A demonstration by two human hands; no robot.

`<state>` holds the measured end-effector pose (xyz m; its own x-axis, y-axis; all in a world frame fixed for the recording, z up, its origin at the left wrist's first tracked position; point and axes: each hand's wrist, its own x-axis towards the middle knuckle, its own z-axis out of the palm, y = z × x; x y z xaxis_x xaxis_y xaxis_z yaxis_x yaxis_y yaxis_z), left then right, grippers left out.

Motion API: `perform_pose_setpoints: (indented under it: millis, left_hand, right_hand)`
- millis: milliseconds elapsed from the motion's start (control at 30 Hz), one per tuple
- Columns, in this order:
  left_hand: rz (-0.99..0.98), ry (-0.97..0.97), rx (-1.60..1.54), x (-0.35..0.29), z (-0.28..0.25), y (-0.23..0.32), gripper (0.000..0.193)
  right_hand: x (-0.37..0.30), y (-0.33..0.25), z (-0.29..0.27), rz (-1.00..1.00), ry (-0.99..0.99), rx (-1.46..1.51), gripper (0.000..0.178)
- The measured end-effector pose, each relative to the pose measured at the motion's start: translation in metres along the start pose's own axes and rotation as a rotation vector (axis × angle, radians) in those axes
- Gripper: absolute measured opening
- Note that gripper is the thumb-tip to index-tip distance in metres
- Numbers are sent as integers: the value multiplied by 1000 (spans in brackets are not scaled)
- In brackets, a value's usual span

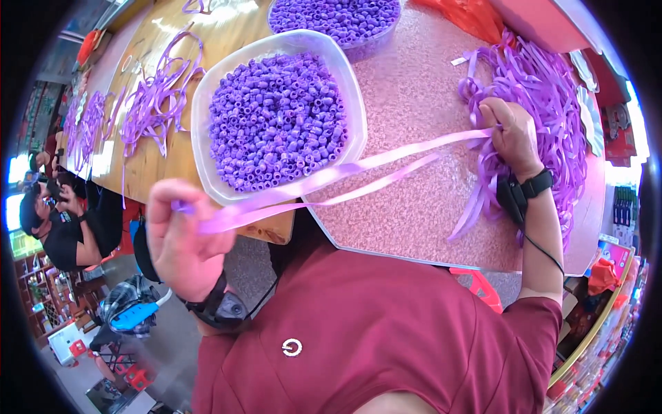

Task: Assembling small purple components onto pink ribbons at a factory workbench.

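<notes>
A purple satin ribbon [386, 157] stretches between my two hands in front of the bead tub. My left hand [186, 238], slightly smeared by motion, is closed on its left end; a small dark purple spot shows at the fingertips, too blurred to name. A second strand of ribbon hangs just below the first. My right hand [514, 134] pinches the other end between thumb and fingers, beside a large heap of purple ribbons [552, 90]. Between the hands, a clear plastic tub [355, 103] holds many small purple beads [276, 124].
Behind it stands a second tub of purple beads [338, 21]. More ribbons [155, 103] lie on the wooden table [152, 34] at left. A red plastic bag [462, 17] is at the far right of the pink table [407, 90]. Another person [65, 221] sits at far left.
</notes>
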<state>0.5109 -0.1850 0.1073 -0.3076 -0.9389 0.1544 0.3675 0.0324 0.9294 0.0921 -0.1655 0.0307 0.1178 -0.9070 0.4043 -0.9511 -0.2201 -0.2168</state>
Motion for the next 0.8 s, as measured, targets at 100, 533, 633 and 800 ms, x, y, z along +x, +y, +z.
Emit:
perform_pose_setpoints:
  millis: [100,533,633,800]
  left_hand:
    - [116,71,-200,-11,-37,27,17]
    - [-69,-287,177,5,46,5,22]
    - [-46,-384,171,16,67,1,21]
    - [-121,-341,157,9,65,-1,23]
  right_hand:
    - [-9,31,-8,166,58,17,18]
    - [26,-150,-42,89,83,640,46]
    - [25,-188,-33,65,-32,1137,44]
    - [21,-194,-49,409,-274,1597,31]
